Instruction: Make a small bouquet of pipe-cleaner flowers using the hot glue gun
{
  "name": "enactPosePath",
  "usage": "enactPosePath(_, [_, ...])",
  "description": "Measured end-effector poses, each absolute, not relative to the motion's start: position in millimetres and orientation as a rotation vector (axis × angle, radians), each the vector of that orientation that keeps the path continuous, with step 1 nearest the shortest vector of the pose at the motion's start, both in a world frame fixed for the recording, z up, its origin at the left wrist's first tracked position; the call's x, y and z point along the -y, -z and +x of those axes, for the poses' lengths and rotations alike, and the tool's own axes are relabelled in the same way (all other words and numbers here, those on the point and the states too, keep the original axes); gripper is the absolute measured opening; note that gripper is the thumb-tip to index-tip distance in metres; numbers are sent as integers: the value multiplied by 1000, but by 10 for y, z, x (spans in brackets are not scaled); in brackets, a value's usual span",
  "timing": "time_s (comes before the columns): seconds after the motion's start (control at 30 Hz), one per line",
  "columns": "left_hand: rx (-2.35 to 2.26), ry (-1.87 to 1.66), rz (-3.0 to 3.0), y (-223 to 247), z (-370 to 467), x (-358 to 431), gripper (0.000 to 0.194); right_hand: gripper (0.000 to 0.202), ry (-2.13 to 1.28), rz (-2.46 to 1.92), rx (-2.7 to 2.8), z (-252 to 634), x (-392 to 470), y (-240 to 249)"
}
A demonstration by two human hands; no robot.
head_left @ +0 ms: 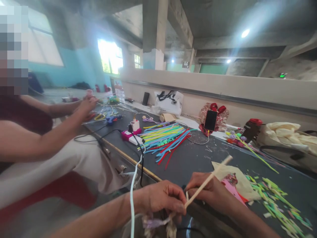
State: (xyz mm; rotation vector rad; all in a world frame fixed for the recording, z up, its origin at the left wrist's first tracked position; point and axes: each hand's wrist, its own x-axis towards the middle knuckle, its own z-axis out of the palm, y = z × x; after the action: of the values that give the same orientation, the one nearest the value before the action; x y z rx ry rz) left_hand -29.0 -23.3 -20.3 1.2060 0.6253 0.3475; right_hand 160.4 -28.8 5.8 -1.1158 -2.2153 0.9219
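Note:
My left hand (166, 197) is closed, pinching the bent lower end of a cream chenille stem (218, 170) between thumb and fingertips. From that bend the long part slants up to the right, and a short end stands beside it. Behind the stem is my right hand (209, 191), its fingers curled close to the bend. Something small and dark shows near its fingertips, but what those fingers grip is hidden. Below my left hand, a blurred lilac and cream fuzzy piece (157, 223) shows near my lap.
Many coloured chenille stems (163, 138) lie beside a power strip (131, 136). Cut scraps (274, 198) cover the right side. A phone (210, 120) leans on a red bag. A white cable (133, 198) hangs in front of my left forearm. At left, a person (39, 138) works.

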Motion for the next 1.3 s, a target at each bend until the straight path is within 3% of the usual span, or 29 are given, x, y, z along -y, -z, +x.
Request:
enactPosePath(0.33, [-579,-440,1236,301,-302,244,12,18,-824,-1042,2141,1493,312,-73])
enactPosePath(0.43, [-634,-493,1210,311,-297,200,12,16,-752,-1198,2079,1563,255,-18])
enactPosePath(0.57, [-715,-543,1169,273,-281,158,13,18,-302,-1505,2140,1621,379,-78])
enactPosePath(0.7, [-768,-489,1290,167,-194,193,9,13,267,-1174,2498,1571,532,-302])
enactPosePath(0.77, [-780,-419,1417,102,-139,221,8,11,385,-1125,2654,1561,496,-394])
enactPosePath(0.87, [-802,-377,1556,44,-88,238,9,3,368,-1137,2929,1612,358,-461])
enactPosePath(0.97, [-812,-350,1575,58,-78,222,14,10,407,-1176,3050,1687,278,-499])
enactPosePath(1.2, [-846,-339,1557,90,-67,215,13,13,318,-1182,3055,1659,326,-569])
enactPosePath(1.3, [-870,-379,1580,75,-71,208,12,9,459,-1185,2931,1569,412,-552])
